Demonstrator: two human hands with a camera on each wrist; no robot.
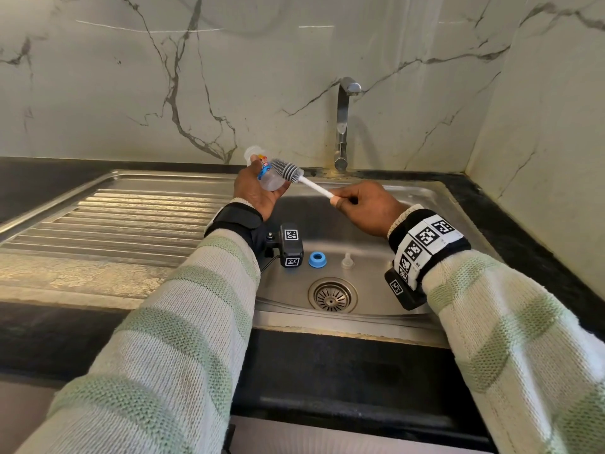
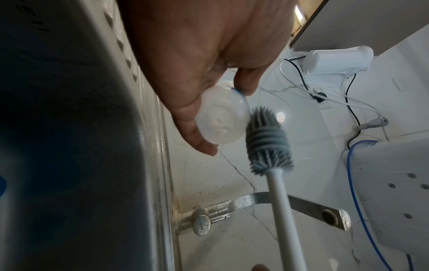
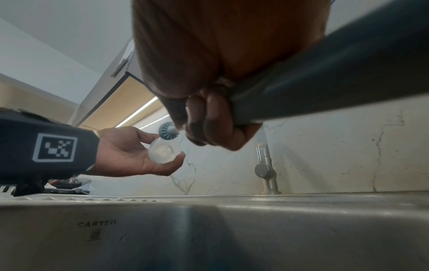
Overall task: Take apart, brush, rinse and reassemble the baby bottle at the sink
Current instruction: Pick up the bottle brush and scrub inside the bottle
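My left hand [image 1: 258, 188] holds the clear baby bottle [image 1: 266, 178] on its side above the sink's back left corner, its round base [image 2: 221, 122] facing the wrist camera. My right hand [image 1: 363, 204] grips the white handle of the bottle brush [image 1: 314, 185]. The grey bristle head [image 2: 267, 141] lies against the outside of the bottle near its base [image 3: 164, 151]. A blue screw ring [image 1: 317, 259] and a clear teat [image 1: 347, 261] lie apart on the sink floor.
The steel sink [image 1: 376, 319] has a drain [image 1: 332, 295] at its front middle and a ribbed draining board [image 1: 114, 221] on the left. A chrome tap [image 1: 343, 122] stands behind the bowl, no water running. Black counter surrounds it; marble walls close the back and right.
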